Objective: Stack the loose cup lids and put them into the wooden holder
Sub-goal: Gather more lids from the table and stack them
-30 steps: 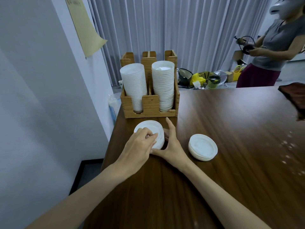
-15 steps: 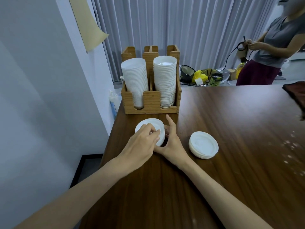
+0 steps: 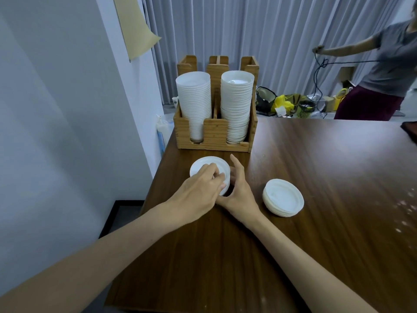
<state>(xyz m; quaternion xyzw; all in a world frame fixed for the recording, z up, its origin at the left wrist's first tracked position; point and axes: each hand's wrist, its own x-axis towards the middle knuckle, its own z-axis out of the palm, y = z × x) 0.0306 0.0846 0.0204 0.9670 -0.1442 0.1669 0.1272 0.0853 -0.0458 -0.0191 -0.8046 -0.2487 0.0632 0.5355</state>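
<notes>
A short stack of white cup lids [image 3: 204,164] sits on the dark wooden table just in front of the wooden holder [image 3: 215,132]. My left hand [image 3: 198,193] lies over its near side with fingers curled on the top lid. My right hand [image 3: 239,190] cups the stack's right edge, index finger up and thumb under my left hand. A second stack of white lids [image 3: 283,197] rests on the table to the right, untouched. The holder's two front slots hold tall stacks, white cups [image 3: 195,102] on the left and white lids [image 3: 237,105] on the right.
The table [image 3: 327,177] stands against a grey wall on the left. A person in a grey top [image 3: 383,71] stands beyond the far right edge, handling a cable. Bags and a small green basket [image 3: 305,108] lie on the floor behind.
Both hands stay on the near lid stack with only small finger shifts. The camera has tilted, so the holder looks higher. The person at the back has stretched an arm out with the cable.
</notes>
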